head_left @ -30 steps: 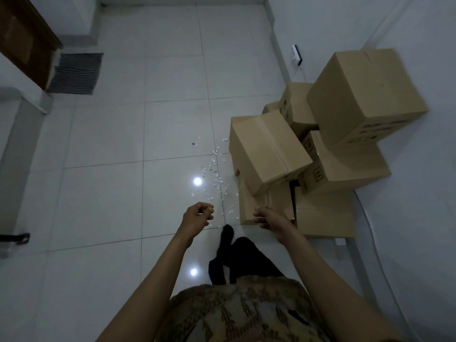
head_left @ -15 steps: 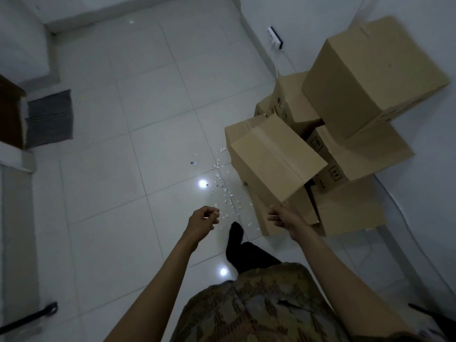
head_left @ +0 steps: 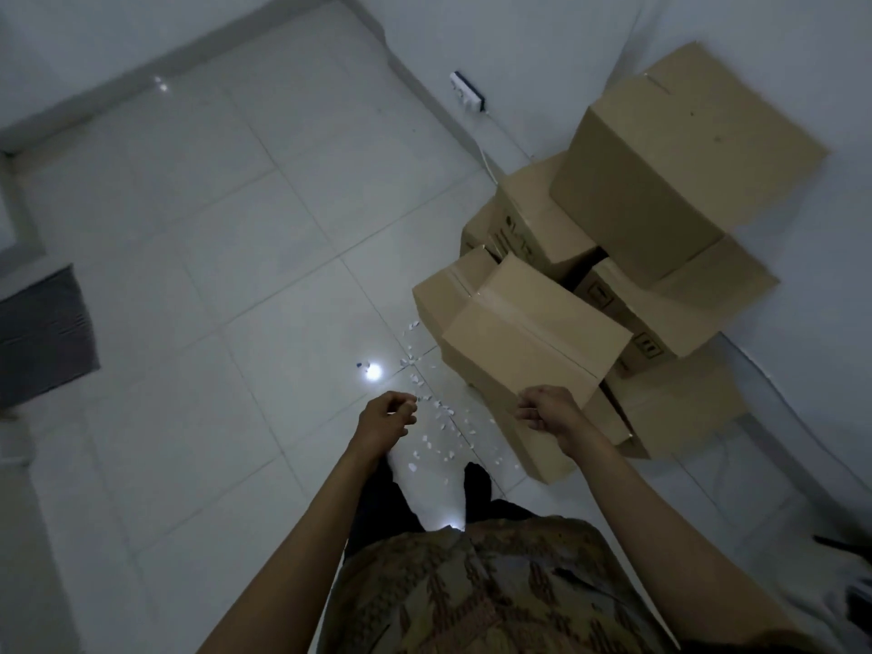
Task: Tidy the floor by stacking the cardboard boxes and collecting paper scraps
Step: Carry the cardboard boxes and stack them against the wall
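A: Now your view sits nearer the cardboard boxes (head_left: 613, 295) piled against the wall (head_left: 708, 26) than a second ago. What do your hands hold?

B: Your left hand (head_left: 384, 417) stays curled, apparently pinching something small; your right hand (head_left: 542, 410) is curled at the tilted front box (head_left: 528, 337), contact uncertain.

A: And the paper scraps (head_left: 434, 417)?

B: Still scattered on the floor (head_left: 188, 276) by your feet; collecting remains.

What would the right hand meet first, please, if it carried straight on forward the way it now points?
Most likely the near edge of the tilted cardboard box: the right hand sits just below that edge in the picture. Whether they already touch is unclear, since one view hides depth.
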The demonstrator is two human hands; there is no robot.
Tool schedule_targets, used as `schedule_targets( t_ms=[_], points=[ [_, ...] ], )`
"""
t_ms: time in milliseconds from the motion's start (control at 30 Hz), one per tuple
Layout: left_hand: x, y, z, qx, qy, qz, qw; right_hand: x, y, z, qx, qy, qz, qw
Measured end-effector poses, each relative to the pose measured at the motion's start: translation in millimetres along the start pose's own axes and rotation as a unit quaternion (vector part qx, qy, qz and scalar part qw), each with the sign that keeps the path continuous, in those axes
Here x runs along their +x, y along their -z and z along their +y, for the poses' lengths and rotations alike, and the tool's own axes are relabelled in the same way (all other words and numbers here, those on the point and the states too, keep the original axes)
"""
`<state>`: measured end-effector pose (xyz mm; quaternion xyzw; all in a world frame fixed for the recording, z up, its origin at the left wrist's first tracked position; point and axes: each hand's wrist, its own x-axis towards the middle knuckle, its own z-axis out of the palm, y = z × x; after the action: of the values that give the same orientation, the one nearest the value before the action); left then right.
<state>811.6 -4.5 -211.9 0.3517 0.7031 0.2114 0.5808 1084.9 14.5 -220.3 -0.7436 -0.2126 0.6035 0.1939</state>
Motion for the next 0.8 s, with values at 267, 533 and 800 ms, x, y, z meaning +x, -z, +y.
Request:
schedule_targets(
  t_ms=[267, 533, 800],
  points=[
    [101, 50, 69, 0.081, -0.047, -0.118, 0.989, 3, -43, -36, 0.127, -0.019, 0.117, 0.985],
    [176, 68, 118, 0.148, -0.057, -0.202, 0.966, -4, -78, -54, 0.227, -0.038, 0.193, 0.954],
    [218, 10, 147, 0.196, 0.012, -0.242, 0.950, 16, -60, -45, 0.282, -0.079, 0.226, 0.929]
  ],
)
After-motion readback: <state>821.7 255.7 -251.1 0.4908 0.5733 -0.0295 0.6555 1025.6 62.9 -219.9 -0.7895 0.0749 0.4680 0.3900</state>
